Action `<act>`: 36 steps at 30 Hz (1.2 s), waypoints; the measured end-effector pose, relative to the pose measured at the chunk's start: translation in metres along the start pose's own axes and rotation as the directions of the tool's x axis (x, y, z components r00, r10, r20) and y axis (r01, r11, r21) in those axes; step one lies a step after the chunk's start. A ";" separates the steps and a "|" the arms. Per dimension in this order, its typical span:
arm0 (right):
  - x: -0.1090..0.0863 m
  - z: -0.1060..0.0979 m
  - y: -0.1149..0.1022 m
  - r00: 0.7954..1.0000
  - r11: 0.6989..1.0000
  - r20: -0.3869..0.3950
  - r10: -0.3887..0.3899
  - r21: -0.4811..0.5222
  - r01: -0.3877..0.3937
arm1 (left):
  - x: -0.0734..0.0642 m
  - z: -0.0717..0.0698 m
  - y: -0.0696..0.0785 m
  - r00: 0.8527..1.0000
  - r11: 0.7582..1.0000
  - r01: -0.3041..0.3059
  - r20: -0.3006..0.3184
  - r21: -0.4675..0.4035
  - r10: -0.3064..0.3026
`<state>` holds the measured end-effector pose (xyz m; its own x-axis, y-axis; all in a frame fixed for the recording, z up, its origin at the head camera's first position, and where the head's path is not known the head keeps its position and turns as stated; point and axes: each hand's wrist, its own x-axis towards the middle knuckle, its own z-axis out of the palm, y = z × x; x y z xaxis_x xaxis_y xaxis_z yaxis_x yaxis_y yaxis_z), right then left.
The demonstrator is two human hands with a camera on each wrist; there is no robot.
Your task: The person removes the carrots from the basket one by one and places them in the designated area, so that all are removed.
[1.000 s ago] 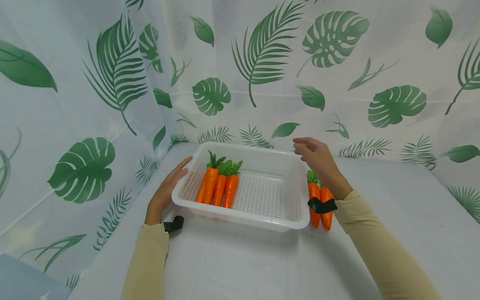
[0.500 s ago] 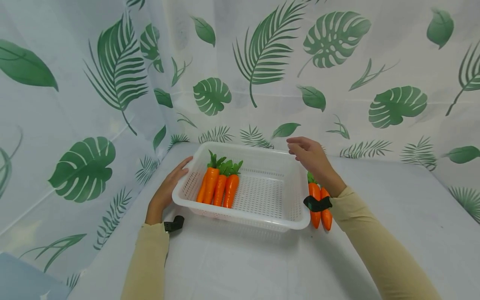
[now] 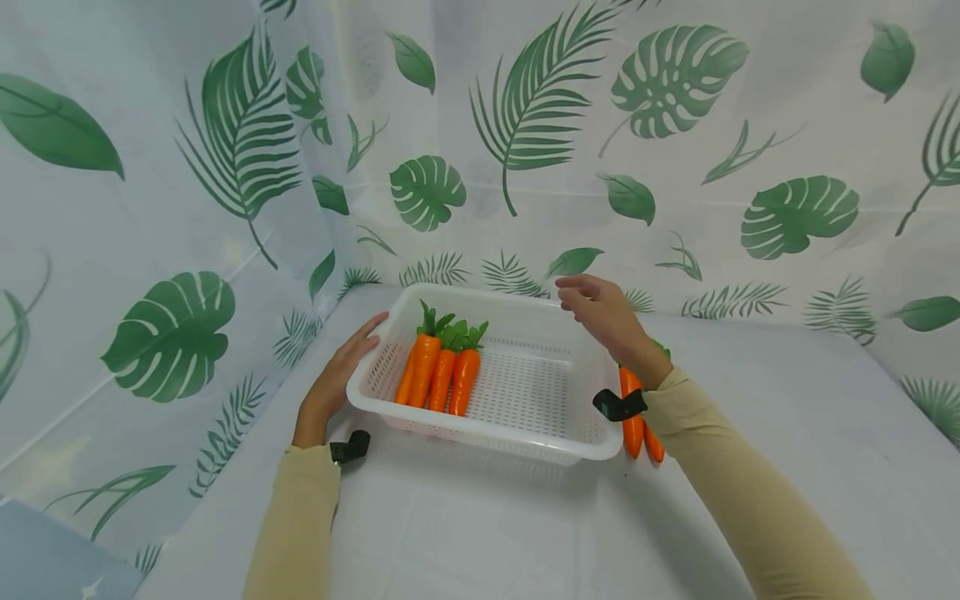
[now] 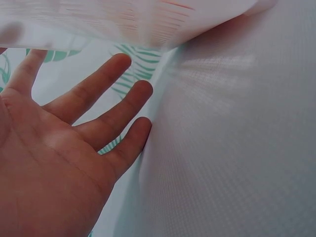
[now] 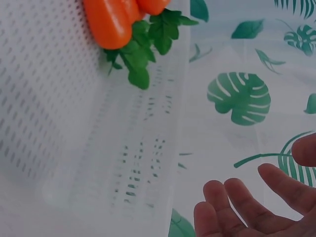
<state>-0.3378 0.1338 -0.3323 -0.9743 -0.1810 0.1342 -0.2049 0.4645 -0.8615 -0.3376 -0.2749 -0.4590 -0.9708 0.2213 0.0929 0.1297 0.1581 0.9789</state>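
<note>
A white perforated plastic basket [image 3: 487, 431] sits on the table, with several orange carrots [image 3: 465, 379] lying side by side in its left half, green tops toward the back. My left hand [image 3: 336, 377] is at the basket's left end, fingertips right at the rim. In the left wrist view, its fingers [image 4: 106, 121] are spread and extended below the basket's edge. My right hand [image 3: 603, 321] hovers over the back right corner, fingers loosely bent and holding nothing. Two more carrots [image 3: 632, 417] lie outside the basket's right end, partly hidden by the right wrist.
A white cloth covers the table [image 3: 465, 525]. Behind and to the left hangs a white curtain [image 3: 555, 225] printed with green leaves. A pale blue flat surface [image 3: 60, 554] shows at the lower left corner. Dark wrist cameras [image 3: 621, 405] are strapped to both wrists.
My right hand has moved left, from beside the basket's right end to over its back right corner, and its wrist now covers more of the outside carrots. The left hand stays put.
</note>
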 end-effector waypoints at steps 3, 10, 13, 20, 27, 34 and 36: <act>0.002 0.003 0.000 1.000 1.000 0.017 0.011 -0.001 -0.011 | 0.000 0.001 0.001 1.000 1.000 -0.004 0.005 0.001 0.004; 0.006 0.010 0.002 0.999 1.000 0.046 0.027 -0.002 -0.027 | -0.003 0.001 0.002 1.000 1.000 -0.003 -0.006 0.012 0.003; 0.008 0.014 0.003 0.998 1.000 0.061 0.029 0.001 -0.029 | -0.002 0.000 0.001 1.000 1.000 -0.003 -0.004 0.004 0.003; 0.013 0.022 0.006 0.994 0.999 0.103 0.043 -0.007 -0.043 | -0.001 0.000 0.000 1.000 1.000 -0.003 0.003 -0.010 0.003; 0.017 0.032 0.010 0.990 0.999 0.132 0.053 -0.014 -0.052 | -0.001 0.000 0.001 1.000 1.000 -0.006 -0.001 -0.021 0.006; 0.017 0.039 0.010 0.986 0.998 0.152 0.061 -0.036 -0.056 | 0.000 -0.001 -0.001 1.000 1.000 0.001 -0.007 -0.014 -0.001; 0.017 0.041 0.011 0.985 0.997 0.158 0.064 -0.045 -0.058 | 0.000 -0.001 0.000 1.000 1.000 -0.002 -0.003 -0.009 0.002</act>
<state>-0.3530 0.0998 -0.3597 -0.9583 -0.2857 -0.0005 -0.1523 0.5125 -0.8451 -0.3377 -0.2755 -0.4594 -0.9711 0.2186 0.0958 0.1301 0.1485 0.9803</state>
